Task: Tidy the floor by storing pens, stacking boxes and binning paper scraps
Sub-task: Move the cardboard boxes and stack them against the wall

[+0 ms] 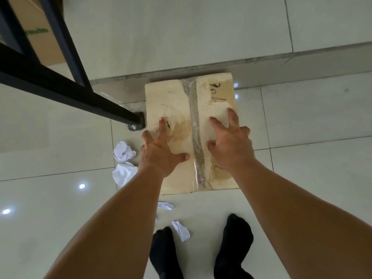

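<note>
Against the step point(261, 65), box point(177, 178).

Pale, glossy floor tiles point(60, 141) with thin dark grout lines reflect several small ceiling lights as bright white spots. A low grey step point(201, 66) runs across the scene, with more pale tiling above it. A black metal frame point(66, 91), apparently a table or rack leg, slants in from the upper left and ends in a dark foot point(138, 121) on the floor. Light is soft and even.
</note>
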